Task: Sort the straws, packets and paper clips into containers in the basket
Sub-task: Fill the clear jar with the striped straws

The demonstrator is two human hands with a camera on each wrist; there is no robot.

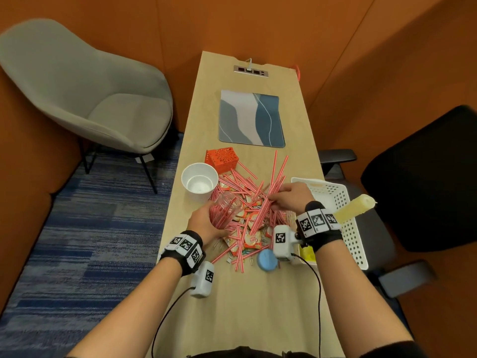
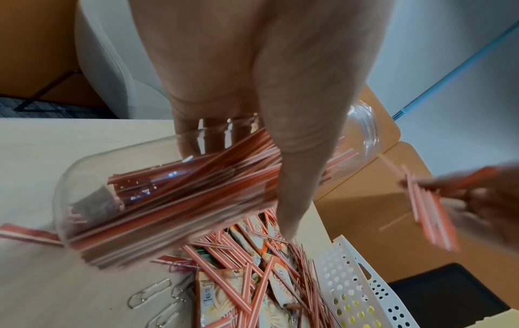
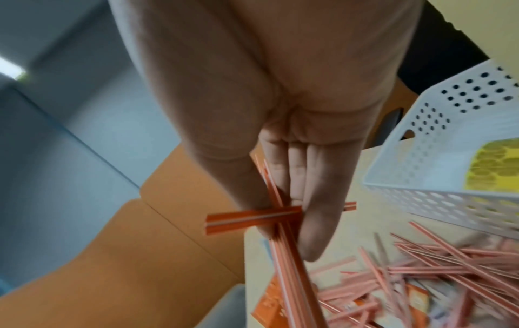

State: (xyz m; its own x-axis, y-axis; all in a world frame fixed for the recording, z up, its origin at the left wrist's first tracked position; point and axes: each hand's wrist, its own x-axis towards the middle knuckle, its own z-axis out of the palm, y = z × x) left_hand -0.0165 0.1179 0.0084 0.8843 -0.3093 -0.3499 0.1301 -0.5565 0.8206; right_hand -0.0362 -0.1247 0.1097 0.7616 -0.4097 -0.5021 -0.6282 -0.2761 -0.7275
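Your left hand (image 1: 204, 223) grips one clear plastic jar (image 2: 196, 188) tilted, part-full of red-striped straws (image 1: 260, 200). Right hand (image 1: 290, 197) pinches a few straws; exact count blurred. Orange packets (image 1: 251, 241) and paper clips (image 2: 149, 293) lie mid-frame, half buried, beside one white perforated basket (image 1: 346, 202).

grey chair (image 1: 85, 91), patterned mat (image 1: 251, 118), perhaps a black office chair (image 1: 423, 177)
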